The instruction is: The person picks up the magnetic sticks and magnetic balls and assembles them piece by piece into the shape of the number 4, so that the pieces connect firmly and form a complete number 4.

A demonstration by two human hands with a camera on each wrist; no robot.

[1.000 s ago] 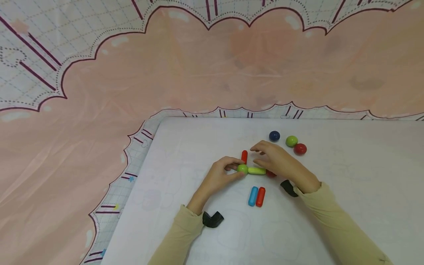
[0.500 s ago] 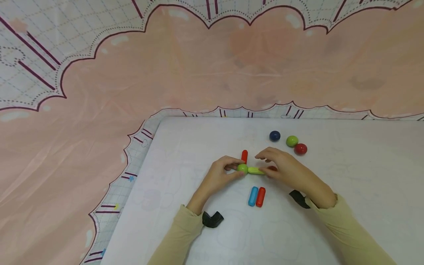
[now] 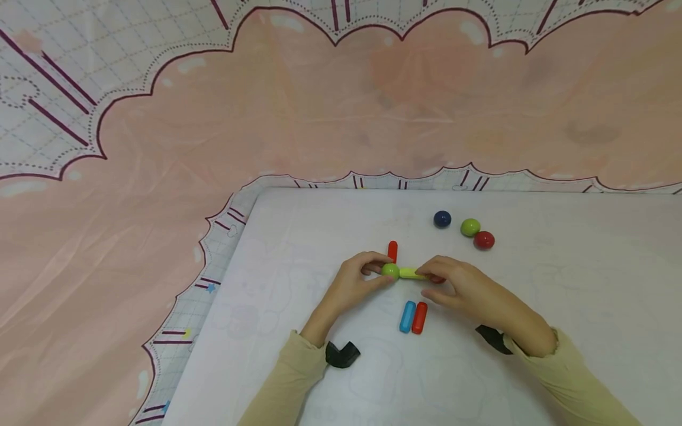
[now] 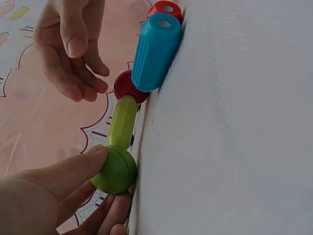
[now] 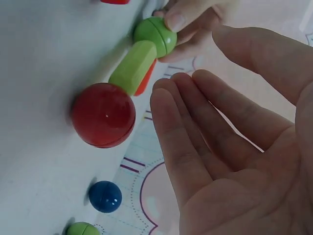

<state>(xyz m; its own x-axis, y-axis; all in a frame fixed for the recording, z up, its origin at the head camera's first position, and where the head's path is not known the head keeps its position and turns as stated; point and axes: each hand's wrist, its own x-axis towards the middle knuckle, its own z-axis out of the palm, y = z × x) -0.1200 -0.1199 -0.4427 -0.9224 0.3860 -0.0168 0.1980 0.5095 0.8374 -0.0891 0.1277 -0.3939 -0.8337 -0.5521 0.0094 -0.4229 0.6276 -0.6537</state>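
Note:
A green ball (image 3: 391,271) is pinched between the thumb and fingers of my left hand (image 3: 356,277). From this ball a yellow-green rod (image 3: 409,273) runs right to a red ball (image 5: 103,115), which in the head view is mostly behind the right hand. A red rod (image 3: 392,251) points away from the green ball on the far side; my fingers partly cover where they meet. My right hand (image 3: 465,290) hovers by the red ball with its fingers extended and thumb apart. The right wrist view shows a gap between those fingers and the ball.
Nearer the person, a blue rod (image 3: 407,316) and another red rod (image 3: 419,318) lie side by side on the white table (image 3: 298,231). Toward the back right sit a dark blue ball (image 3: 442,219), another green ball (image 3: 470,227) and another red ball (image 3: 484,240).
My right hand has moved nearer the person and slightly right, its thumb passing from above the yellow-green rod to below it. My left hand keeps its place on the green ball.

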